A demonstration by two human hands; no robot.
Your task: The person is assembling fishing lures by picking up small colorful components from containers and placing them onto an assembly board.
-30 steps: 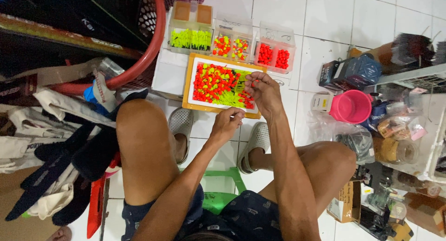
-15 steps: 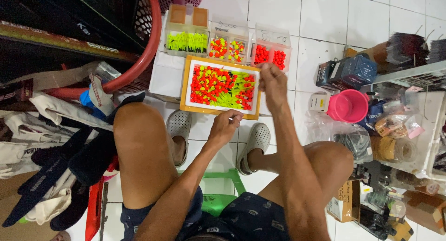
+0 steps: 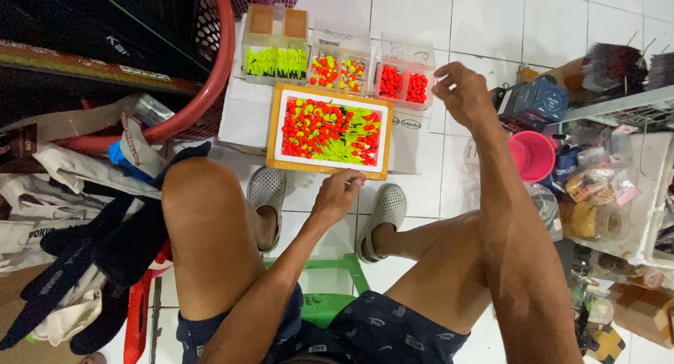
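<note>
A wood-framed white tray lies on the floor in front of my knees, heaped with small red, orange and yellow-green floats. Behind it stand three clear boxes: one of yellow-green sticks, one of mixed beads, one of red beads. My left hand rests just below the tray's near edge, fingers closed together. My right hand hovers in the air to the right of the red-bead box, fingers curled with the tips pinched; whether it holds anything is too small to see.
A red basket rim curves at upper left above a pile of bags and dark cloth. A pink cup, dark boxes and a wire shelf of packets crowd the right. I sit on a green stool, wearing grey clogs.
My right hand has lifted off the tray's right side and moved up and right, past the red-bead box. The left hand has stayed by the tray's near edge.
</note>
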